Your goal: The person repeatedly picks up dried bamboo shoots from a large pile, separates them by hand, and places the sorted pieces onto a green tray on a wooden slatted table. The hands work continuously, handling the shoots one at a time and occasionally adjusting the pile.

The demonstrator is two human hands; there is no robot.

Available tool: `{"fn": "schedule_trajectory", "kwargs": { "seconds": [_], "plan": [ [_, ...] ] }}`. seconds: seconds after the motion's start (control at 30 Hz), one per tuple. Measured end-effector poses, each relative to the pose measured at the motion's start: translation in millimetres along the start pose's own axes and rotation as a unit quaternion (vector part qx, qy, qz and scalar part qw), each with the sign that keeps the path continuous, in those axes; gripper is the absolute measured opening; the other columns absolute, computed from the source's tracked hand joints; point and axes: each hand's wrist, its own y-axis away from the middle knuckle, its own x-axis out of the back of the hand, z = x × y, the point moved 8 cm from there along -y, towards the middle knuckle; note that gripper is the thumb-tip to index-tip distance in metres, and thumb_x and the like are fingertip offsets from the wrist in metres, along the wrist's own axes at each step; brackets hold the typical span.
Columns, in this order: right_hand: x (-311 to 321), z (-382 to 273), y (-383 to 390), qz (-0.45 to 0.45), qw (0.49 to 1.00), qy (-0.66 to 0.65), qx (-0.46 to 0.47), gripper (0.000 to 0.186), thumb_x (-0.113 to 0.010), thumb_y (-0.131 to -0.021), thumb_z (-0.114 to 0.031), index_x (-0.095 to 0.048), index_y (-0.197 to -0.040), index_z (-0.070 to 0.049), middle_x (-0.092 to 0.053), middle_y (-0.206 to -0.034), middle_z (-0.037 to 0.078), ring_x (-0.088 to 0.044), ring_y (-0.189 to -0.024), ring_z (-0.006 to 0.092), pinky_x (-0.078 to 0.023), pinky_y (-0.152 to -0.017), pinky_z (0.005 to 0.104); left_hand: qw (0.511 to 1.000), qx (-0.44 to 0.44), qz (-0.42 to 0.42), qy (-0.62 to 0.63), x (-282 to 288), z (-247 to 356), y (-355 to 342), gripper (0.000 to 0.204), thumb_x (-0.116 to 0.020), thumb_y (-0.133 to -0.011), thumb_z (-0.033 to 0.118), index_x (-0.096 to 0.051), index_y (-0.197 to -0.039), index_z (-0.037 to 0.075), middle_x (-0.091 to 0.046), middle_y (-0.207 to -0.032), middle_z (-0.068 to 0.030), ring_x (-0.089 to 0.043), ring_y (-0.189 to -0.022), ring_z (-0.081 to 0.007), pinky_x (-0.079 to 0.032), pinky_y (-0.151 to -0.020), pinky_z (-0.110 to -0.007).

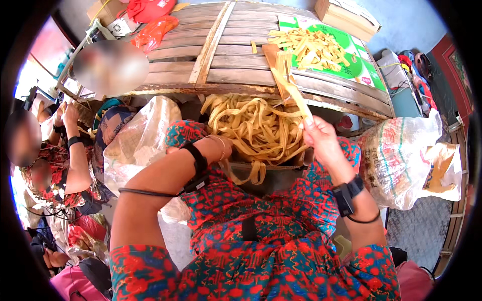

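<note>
My right hand (321, 134) pinches the end of a pale yellow strip (299, 100). From my fingers the strip runs up and away to a narrow brown board (276, 57) at the table's front edge. A heap of long, tangled yellow strips (253, 123) fills a container between my knees, its rim mostly covered. My left hand (221, 147) rests low against the heap's left side, a loose strip hanging beside it. Its fingers are mostly hidden, so whether they grip anything does not show.
Short cut yellow pieces (314, 47) are spread on a green and white sheet (364, 65) on the slatted table (241, 62). Plastic sacks (401, 158) flank my knees. Red bags (155, 32) and a cardboard box (346, 17) sit farther back. Another person's arm (75, 160) shows at left.
</note>
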Motion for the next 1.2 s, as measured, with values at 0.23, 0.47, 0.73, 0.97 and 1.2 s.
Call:
{"fn": "schedule_trajectory", "kwargs": {
  "seconds": [0.23, 0.47, 0.73, 0.97, 1.2],
  "plan": [
    [-33.8, -172.6, 29.9, 0.017, 0.975, -0.029, 0.22, 0.027, -0.053, -0.1, -0.028, -0.066, -0.094, -0.006, -0.057, -0.068, -0.003, -0.038, -0.052, 0.0028, -0.029, -0.047, 0.0202, 0.983, 0.039, 0.15, 0.098, 40.2, -14.0, 10.9, 0.021, -0.061, -0.084, 0.024, -0.07, -0.088, 0.005, -0.069, -0.098, -0.017, -0.065, -0.095, -0.0363, -0.052, -0.083, -0.044],
    [-53.7, -114.8, -5.0, -0.107, 0.94, 0.313, 0.078, 0.026, -0.06, -0.094, -0.029, -0.065, -0.095, -0.004, -0.065, -0.076, 0.005, -0.057, -0.063, 0.0165, -0.043, -0.055, 0.0292, 0.587, 0.047, 0.339, 0.733, 99.4, -38.7, 116.1, 0.017, -0.052, -0.086, 0.011, -0.061, -0.075, 0.001, -0.056, -0.066, -0.0027, -0.055, -0.063, -0.0094, -0.043, -0.058, -0.024],
    [-89.5, -4.5, -8.8, -0.198, 0.923, 0.314, 0.096, 0.074, -0.07, -0.084, -0.036, -0.036, -0.142, -0.005, -0.046, -0.137, 0.022, -0.05, -0.123, 0.0367, -0.041, -0.102, 0.0411, 0.559, -0.111, 0.801, 0.182, 257.7, 16.6, 286.2, 0.013, -0.061, -0.064, -0.008, -0.053, -0.071, 0.0, -0.054, -0.063, -0.0045, -0.052, -0.055, -0.0166, -0.041, -0.051, -0.025],
    [-123.9, -7.9, -33.0, -0.117, 0.95, 0.25, 0.144, 0.042, -0.058, -0.095, -0.034, -0.055, -0.125, -0.005, -0.065, -0.106, 0.018, -0.063, -0.101, 0.0307, -0.048, -0.088, 0.0375, 0.525, -0.125, 0.808, 0.238, 326.5, 29.1, 359.2, 0.023, -0.065, -0.069, 0.0, -0.053, -0.088, -0.001, -0.056, -0.079, -0.0075, -0.054, -0.071, -0.019, -0.042, -0.064, -0.027],
    [-69.9, -175.9, 24.0, 0.004, 0.965, 0.022, 0.263, 0.032, -0.048, -0.102, -0.033, -0.063, -0.09, -0.007, -0.06, -0.079, -0.001, -0.055, -0.07, 0.0088, -0.044, -0.061, 0.0249, 0.559, -0.113, 0.801, 0.183, 369.3, 31.0, 394.4, 0.037, -0.07, -0.074, 0.008, -0.052, -0.105, -0.003, -0.058, -0.096, -0.0104, -0.056, -0.086, -0.0214, -0.044, -0.078, -0.03]
  ]
}}
